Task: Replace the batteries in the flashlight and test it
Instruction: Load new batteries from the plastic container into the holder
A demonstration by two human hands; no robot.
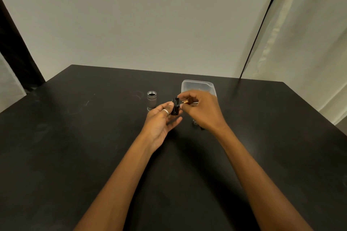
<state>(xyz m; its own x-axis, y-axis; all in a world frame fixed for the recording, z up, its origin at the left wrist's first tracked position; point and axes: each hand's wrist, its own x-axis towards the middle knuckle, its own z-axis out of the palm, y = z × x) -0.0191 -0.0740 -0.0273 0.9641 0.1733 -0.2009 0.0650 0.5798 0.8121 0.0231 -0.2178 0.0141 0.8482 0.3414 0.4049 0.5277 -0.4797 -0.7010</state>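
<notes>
The silver flashlight body (151, 100) stands upright on the black table (75, 137), open end up, just left of my hands. My left hand (163, 121) holds a black battery holder (175, 106) between thumb and fingers. My right hand (201, 109) is pinched on a copper-topped battery (185, 101) right beside the holder's upper end. Whether the battery touches the holder I cannot tell.
A clear plastic container (199, 86) sits on the table just behind my right hand. Small dark parts (196, 124) lie on the table under my right wrist, mostly hidden. A wall stands close behind the table's far edge.
</notes>
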